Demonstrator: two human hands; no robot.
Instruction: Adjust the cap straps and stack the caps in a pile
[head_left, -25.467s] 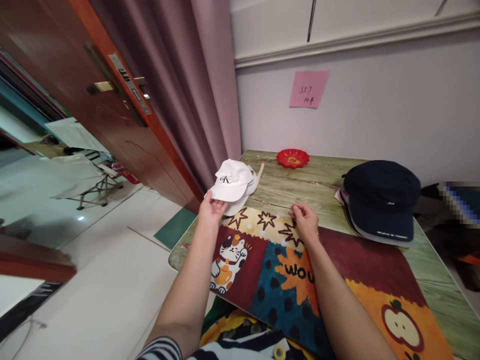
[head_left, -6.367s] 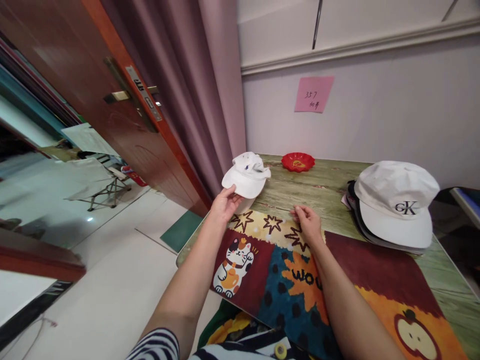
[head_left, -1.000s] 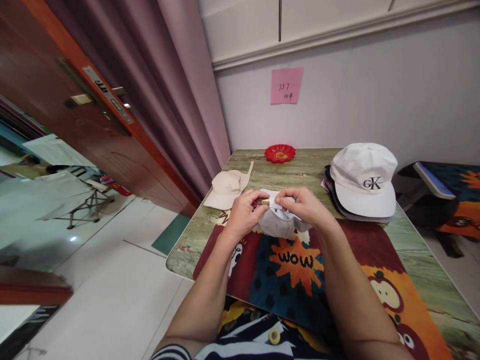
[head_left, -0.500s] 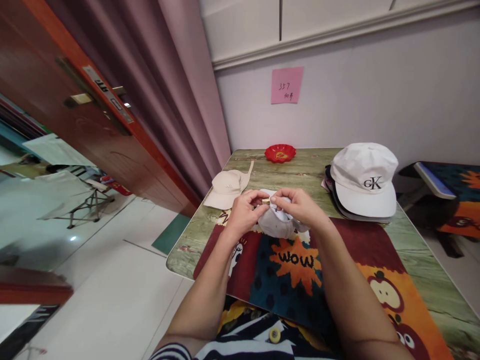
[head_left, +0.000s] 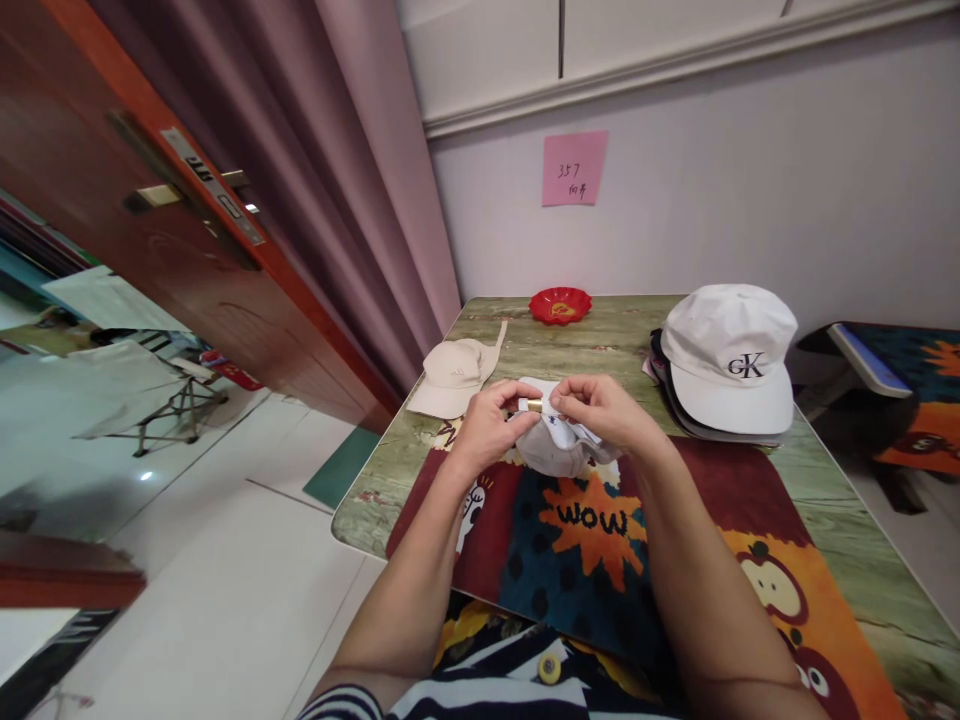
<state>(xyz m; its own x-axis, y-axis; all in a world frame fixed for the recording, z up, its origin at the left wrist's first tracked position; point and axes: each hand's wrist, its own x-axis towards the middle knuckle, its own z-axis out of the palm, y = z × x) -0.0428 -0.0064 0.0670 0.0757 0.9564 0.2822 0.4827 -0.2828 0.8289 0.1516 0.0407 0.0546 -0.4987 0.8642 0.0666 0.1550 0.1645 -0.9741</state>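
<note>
A pale grey-white cap [head_left: 553,452] sits on the printed mat with its strap side up between my hands. On its strap is a small gold-coloured buckle [head_left: 535,405]. My left hand [head_left: 484,425] is closed, thumb and fingers pinching the strap at the buckle. Thumb and forefinger of my right hand [head_left: 604,412] are pressed together on the cap's strap, just right of the buckle. The strap's exact path through the buckle is too small to make out. Left of my left hand lies a cream cap [head_left: 452,372], its strap sticking out loose toward the back.
A white cap with dark letters [head_left: 727,350] tops a stack of hats at the right. A red scalloped dish [head_left: 560,306] stands at the table's back edge. The colourful mat [head_left: 525,560] covers the table's front. A wooden door [head_left: 187,260] stands at the left.
My right hand has shifted slightly right, away from the buckle, so more of the buckle and a short white strap end show. My left hand stays nearly in place.
</note>
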